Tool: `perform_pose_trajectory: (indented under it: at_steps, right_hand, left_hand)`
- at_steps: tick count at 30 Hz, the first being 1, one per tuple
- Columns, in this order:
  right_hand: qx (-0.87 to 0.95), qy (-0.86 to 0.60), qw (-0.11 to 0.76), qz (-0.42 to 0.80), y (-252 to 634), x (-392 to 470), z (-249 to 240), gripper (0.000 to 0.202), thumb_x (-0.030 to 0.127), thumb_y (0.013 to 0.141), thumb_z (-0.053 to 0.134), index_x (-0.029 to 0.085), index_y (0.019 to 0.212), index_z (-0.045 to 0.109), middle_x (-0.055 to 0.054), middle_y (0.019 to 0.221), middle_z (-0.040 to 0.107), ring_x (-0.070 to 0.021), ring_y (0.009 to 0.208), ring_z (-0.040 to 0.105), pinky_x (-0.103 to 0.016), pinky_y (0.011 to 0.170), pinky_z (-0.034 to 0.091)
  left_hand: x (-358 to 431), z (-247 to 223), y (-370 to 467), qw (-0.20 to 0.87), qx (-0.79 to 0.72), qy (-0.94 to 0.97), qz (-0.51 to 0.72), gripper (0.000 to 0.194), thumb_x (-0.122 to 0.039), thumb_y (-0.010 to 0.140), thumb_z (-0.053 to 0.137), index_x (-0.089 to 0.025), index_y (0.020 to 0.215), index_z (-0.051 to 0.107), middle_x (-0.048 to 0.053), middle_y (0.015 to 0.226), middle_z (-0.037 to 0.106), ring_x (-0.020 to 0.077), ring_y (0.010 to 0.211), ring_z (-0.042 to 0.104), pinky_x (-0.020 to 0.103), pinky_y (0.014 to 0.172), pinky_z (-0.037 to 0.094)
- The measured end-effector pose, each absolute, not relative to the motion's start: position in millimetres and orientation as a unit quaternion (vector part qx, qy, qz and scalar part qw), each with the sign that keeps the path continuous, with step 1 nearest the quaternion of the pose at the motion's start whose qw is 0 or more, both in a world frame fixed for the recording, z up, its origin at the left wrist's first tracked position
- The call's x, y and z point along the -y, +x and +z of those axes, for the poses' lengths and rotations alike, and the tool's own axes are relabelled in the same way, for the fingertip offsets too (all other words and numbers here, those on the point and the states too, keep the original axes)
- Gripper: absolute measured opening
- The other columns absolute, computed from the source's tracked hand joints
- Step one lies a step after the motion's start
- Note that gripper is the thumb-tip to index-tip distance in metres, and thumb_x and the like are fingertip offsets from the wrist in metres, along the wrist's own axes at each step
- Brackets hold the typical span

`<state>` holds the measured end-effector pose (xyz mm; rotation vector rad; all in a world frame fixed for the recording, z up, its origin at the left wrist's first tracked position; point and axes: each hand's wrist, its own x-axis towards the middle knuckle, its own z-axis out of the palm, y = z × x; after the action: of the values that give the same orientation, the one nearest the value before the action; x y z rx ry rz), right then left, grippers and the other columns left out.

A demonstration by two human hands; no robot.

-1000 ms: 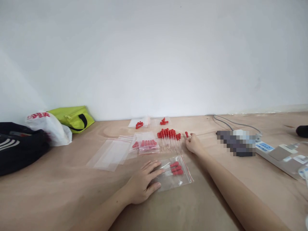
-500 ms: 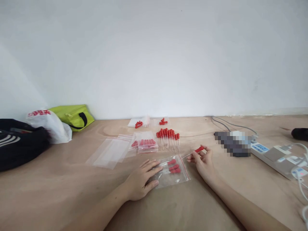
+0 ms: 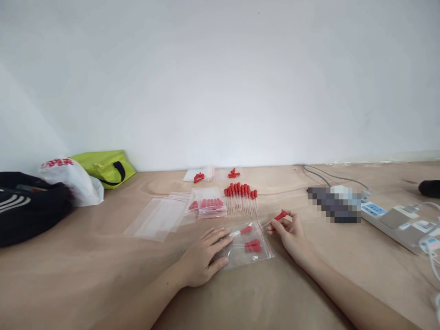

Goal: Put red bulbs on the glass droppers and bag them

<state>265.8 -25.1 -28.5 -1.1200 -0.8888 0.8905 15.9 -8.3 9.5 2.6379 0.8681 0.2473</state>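
My left hand (image 3: 204,259) lies flat with fingers apart on the left part of a clear zip bag (image 3: 240,260). Three red-bulbed droppers (image 3: 252,243) show inside that bag. My right hand (image 3: 290,233) pinches another red-bulbed dropper (image 3: 280,216); its thin tube points left toward the bag's red-edged opening. Whether the tip is inside the bag I cannot tell. Behind the bag, a row of several droppers (image 3: 240,190) lies with red bulbs toward the wall. To its left are filled bags (image 3: 211,208) and flat clear bags (image 3: 154,217).
Two small heaps of red bulbs (image 3: 198,177) lie near the wall. A black bag (image 3: 34,211), a white plastic bag (image 3: 74,183) and a green pouch (image 3: 110,167) stand at left. At right are a power strip (image 3: 392,224) with cables and a pixelated dark object (image 3: 332,206).
The dropper in my right hand has shifted slightly left and tilts more steeply. In the bag, the droppers have spread apart, one now lying above the other two.
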Motion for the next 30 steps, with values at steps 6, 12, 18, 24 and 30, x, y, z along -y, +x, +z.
perform_pose_trajectory:
  at_steps: [6, 12, 18, 24, 30]
  right_hand:
    - [0.495, -0.536, 0.579, 0.363, 264, 27, -35, 0.035, 0.046, 0.059, 0.068, 0.019, 0.075, 0.053, 0.001, 0.059, 0.056, -0.0116, 0.051, 0.051, -0.025, 0.049, 0.044]
    - [0.588, -0.532, 0.468, 0.39, 264, 29, -33, 0.031, 0.047, 0.07, 0.057, 0.017, 0.073, 0.064, -0.002, 0.062, 0.059, -0.0147, 0.057, 0.053, -0.028, 0.057, 0.045]
    - [0.628, -0.484, 0.431, 0.432, 263, 33, -29, 0.035, 0.046, 0.081, 0.042, 0.017, 0.082, 0.062, -0.004, 0.077, 0.064, -0.0167, 0.072, 0.059, -0.029, 0.068, 0.046]
    - [0.574, -0.593, 0.496, 0.27, 273, 7, -39, 0.024, 0.041, 0.075, 0.049, 0.017, 0.077, 0.056, -0.002, 0.067, 0.06, -0.0137, 0.058, 0.054, -0.026, 0.055, 0.043]
    - [0.54, -0.671, 0.482, 0.16, 282, -50, -35, 0.024, 0.037, 0.071, 0.049, 0.015, 0.08, 0.055, -0.004, 0.068, 0.06, -0.015, 0.061, 0.056, -0.026, 0.059, 0.044]
  left_hand:
    - [9, 11, 17, 0.172, -0.311, 0.93, 0.093, 0.045, -0.03, 0.084, 0.046, -0.026, 0.129, 0.037, 0.004, 0.135, 0.038, 0.0222, 0.125, 0.031, 0.046, 0.104, 0.023]
    - [11, 14, 17, 0.177, -0.317, 0.928, 0.083, 0.048, -0.028, 0.085, 0.045, -0.022, 0.131, 0.033, 0.005, 0.136, 0.037, 0.0213, 0.125, 0.03, 0.045, 0.105, 0.021]
    - [11, 12, 17, 0.183, -0.311, 0.926, 0.108, 0.049, -0.026, 0.083, 0.046, -0.024, 0.13, 0.033, 0.004, 0.135, 0.039, 0.0221, 0.125, 0.032, 0.045, 0.104, 0.023]
    - [9, 10, 17, 0.173, -0.31, 0.931, 0.084, 0.035, -0.027, 0.084, 0.046, -0.028, 0.119, 0.048, 0.003, 0.135, 0.038, 0.0234, 0.125, 0.032, 0.047, 0.103, 0.023]
    - [10, 10, 17, 0.168, -0.31, 0.932, 0.084, 0.039, -0.028, 0.085, 0.045, -0.028, 0.124, 0.043, 0.004, 0.136, 0.036, 0.0236, 0.125, 0.03, 0.046, 0.103, 0.024]
